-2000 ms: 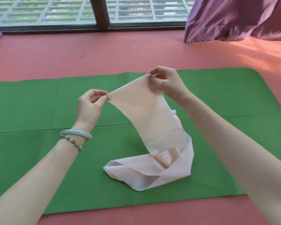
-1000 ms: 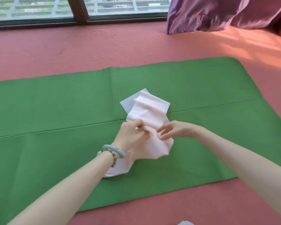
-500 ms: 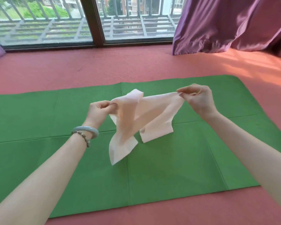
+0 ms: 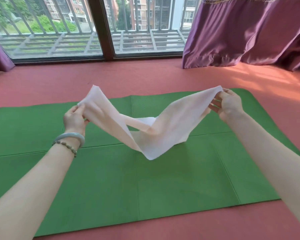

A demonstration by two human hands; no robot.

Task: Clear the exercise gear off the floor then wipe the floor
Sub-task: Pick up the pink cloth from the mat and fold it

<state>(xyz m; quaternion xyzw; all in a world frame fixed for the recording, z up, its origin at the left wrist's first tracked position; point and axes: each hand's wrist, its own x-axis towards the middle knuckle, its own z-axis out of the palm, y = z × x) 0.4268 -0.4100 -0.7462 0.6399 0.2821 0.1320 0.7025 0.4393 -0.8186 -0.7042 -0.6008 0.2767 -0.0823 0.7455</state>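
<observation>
1. Head view: pink resistance band is held up off the green mat, between both hands.
2. Left hand pinches the left end, fingers curled on it; right hand pinches the right end.
3. Long axis runs left-right across the body; the middle sags and is twisted, with its low corner hanging over the mat's centre.
4. Neither hand is nearer, since each holds one end. Likely next move: bring the ends together to fold.
5. Mat lies on the red floor, not yet cleared.
</observation>
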